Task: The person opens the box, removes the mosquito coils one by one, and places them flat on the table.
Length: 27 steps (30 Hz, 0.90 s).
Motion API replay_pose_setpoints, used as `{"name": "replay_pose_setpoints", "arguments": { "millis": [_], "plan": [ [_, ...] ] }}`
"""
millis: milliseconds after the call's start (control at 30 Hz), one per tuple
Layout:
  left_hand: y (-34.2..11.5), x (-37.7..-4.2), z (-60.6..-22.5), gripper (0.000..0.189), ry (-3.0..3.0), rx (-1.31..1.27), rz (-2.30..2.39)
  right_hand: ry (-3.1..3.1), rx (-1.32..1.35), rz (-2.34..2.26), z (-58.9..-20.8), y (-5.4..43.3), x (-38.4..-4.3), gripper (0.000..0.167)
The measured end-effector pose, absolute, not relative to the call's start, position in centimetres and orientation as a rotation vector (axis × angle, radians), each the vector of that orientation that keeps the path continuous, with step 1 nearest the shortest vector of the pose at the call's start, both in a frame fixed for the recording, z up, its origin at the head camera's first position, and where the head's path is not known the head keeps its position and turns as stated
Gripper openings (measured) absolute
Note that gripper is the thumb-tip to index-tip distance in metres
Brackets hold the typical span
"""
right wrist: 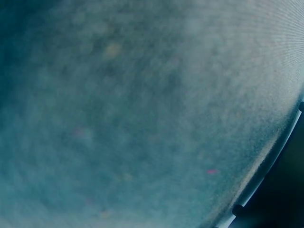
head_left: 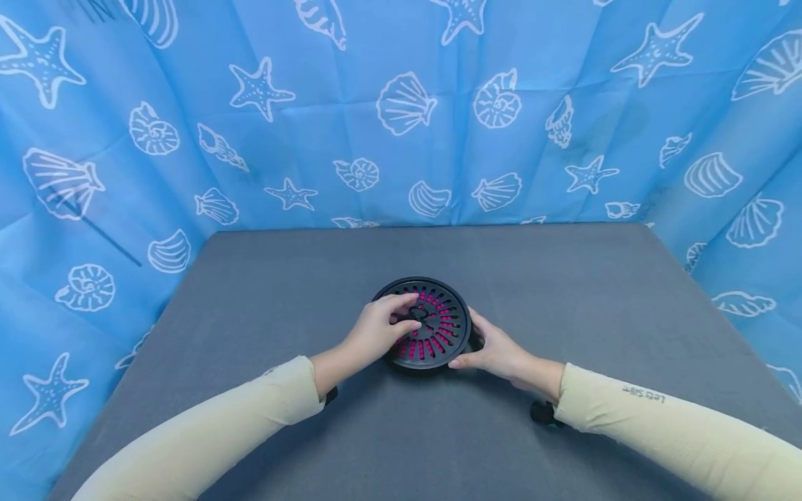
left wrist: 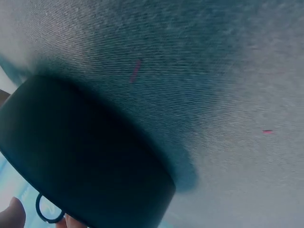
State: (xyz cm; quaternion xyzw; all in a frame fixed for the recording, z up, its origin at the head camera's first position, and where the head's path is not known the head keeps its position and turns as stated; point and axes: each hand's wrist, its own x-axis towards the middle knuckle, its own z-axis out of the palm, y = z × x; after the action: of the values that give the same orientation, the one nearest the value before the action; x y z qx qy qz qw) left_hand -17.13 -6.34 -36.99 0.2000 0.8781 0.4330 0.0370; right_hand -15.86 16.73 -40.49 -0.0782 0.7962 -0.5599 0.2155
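A round black mosquito coil holder [head_left: 466, 334] sits on the grey table, its slotted lid [head_left: 432, 348] on top and pink showing through the slots. At the lid's middle is a small wire ring [head_left: 418, 313], which stands up in the left wrist view. My left hand [head_left: 376, 323] is over the lid, thumb and fingers spread to either side of the ring with a gap around it. My right hand [head_left: 498, 351] grips the holder's right side, thumb at the front and fingers farther back. The holder's dark side wall [left wrist: 90, 152] fills the lower left of the left wrist view.
Grey cloth covers the table [head_left: 301, 278]. A blue curtain [head_left: 351, 139] with white shells and starfish hangs behind it and along both sides. Small pink flecks lie on the cloth, one fleck [left wrist: 135, 71] close to the holder.
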Motion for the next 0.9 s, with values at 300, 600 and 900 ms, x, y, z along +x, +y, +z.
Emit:
{"name": "replay_pose_setpoints", "arguments": {
  "millis": [300,600,900],
  "plan": [
    [-5.6,-18.0,-36.8,0.043,2.681,0.616,1.301,2.195,-0.215,-1.564,-40.5,16.7,-15.9,0.109],
    [-5.7,-18.7,-37.2,0.034,2.649,0.582,1.375,2.215,-0.235,-1.554,-40.5,16.6,-16.0,0.11],
    [-5.6,-19.2,-37.0,0.023,2.696,0.609,1.315,2.203,-0.231,-1.556,-40.7,16.8,-16.1,0.11]
  ]
}}
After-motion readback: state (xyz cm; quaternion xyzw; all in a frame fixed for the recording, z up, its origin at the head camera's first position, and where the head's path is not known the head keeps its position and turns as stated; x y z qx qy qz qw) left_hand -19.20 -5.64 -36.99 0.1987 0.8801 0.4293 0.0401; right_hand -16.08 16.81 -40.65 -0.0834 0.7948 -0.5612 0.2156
